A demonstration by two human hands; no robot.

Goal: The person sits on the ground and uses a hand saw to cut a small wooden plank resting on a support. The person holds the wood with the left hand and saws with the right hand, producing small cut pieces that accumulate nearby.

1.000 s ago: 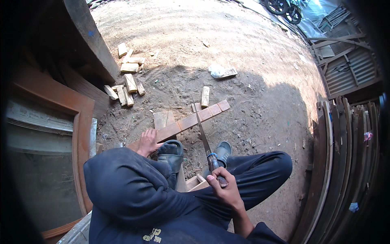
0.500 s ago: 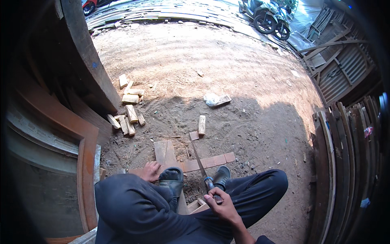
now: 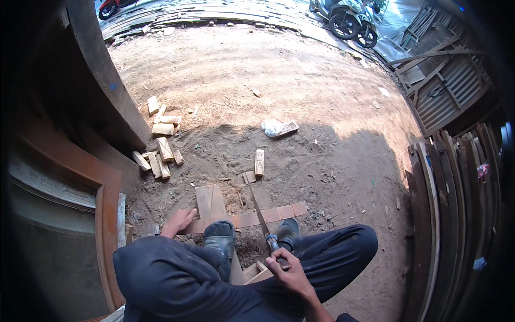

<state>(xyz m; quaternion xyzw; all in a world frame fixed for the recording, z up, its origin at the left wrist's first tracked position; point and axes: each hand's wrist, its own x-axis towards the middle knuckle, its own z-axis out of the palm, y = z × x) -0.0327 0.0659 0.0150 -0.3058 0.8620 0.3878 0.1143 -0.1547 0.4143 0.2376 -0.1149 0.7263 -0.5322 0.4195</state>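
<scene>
My right hand (image 3: 289, 272) is wrapped round the handle of a handsaw (image 3: 259, 213), whose long narrow blade points away from me. The blade passes over a reddish wooden plank (image 3: 247, 220) with several lines across it; I cannot tell if it touches. At the plank's left end, my left hand (image 3: 180, 221) has its fingers bent over the wood. My left sandalled foot (image 3: 219, 236) presses on the plank, and my right foot (image 3: 289, 229) sits at its right part. A wider board piece (image 3: 211, 200) lies against the plank's far side.
Cut wood blocks (image 3: 163, 150) are heaped at the left, and a single block (image 3: 259, 162) lies ahead beside a small reddish piece (image 3: 249, 177). A wooden frame (image 3: 107, 236) stands at my left. Upright planks (image 3: 437, 214) line the right. Motorbikes (image 3: 343, 21) stand far off.
My left hand has slid left along the plank, away from my foot, to its end. The saw stays in my right hand in nearly the same place. The whole view has shifted slightly.
</scene>
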